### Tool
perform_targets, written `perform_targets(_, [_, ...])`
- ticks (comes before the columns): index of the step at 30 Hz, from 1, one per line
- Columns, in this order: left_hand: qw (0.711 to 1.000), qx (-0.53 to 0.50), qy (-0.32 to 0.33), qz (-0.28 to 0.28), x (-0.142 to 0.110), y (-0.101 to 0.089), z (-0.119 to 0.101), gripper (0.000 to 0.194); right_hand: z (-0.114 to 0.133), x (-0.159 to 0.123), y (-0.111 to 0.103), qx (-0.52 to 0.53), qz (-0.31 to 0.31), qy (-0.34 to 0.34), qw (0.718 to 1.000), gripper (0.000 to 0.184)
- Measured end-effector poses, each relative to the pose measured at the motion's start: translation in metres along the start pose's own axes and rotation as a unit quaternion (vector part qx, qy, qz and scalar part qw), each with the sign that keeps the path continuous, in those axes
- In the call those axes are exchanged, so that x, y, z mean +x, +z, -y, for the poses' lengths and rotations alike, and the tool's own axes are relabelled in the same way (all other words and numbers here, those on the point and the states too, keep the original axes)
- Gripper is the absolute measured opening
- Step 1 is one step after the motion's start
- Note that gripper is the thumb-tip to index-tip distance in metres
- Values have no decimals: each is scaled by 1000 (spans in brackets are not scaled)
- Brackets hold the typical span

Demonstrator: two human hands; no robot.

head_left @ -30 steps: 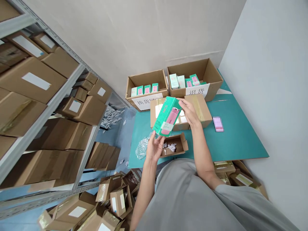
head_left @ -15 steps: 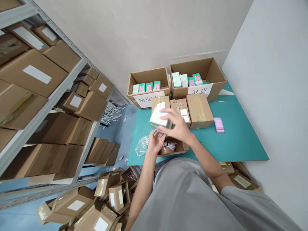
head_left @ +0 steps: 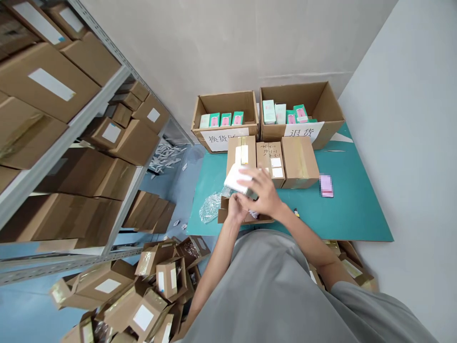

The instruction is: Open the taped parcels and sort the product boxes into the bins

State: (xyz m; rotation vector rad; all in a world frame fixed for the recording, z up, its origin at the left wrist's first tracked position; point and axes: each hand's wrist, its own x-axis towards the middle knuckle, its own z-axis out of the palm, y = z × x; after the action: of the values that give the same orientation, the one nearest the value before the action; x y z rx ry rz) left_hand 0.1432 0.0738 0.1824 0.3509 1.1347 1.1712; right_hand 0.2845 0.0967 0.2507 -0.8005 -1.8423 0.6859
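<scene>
A small white box [head_left: 236,178] is held tilted above an open cardboard box [head_left: 223,213] at the table's near side. My right hand [head_left: 264,193] grips it from the right, fingers spread over its top and side. From below, my left hand [head_left: 237,208] props its lower edge, with the fingertips partly hidden. Inside the cardboard box a bit of crumpled purple-grey filler shows; my hands cover most of the opening. To the left lies clear bubble wrap [head_left: 210,207]. Behind my hands stand three closed cartons, the left carton [head_left: 233,148] nearest the white box.
Two open cartons, a left carton [head_left: 194,125] and a right carton [head_left: 335,125], hold green-and-pink and pale boxes at the back of the green table [head_left: 357,209]. A pink item [head_left: 326,186] lies right. Shelving [head_left: 103,95] with cartons stands left; discarded cartons [head_left: 143,317] cover the floor.
The white box has turned and tilted slightly in my hands. My left hand has come in closer beneath it, over the open cardboard box. The camera view has shifted a little.
</scene>
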Motion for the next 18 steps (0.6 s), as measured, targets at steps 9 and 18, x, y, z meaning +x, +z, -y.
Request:
perform_targets(9, [990, -122, -12, -70, -12, -3, -20, 48, -70, 37, -48, 134, -207, 202, 948, 52])
perform_targets(18, [969, 116, 219, 19, -16, 15, -71, 42, -94, -13, -37, 297, -101, 455, 833, 64])
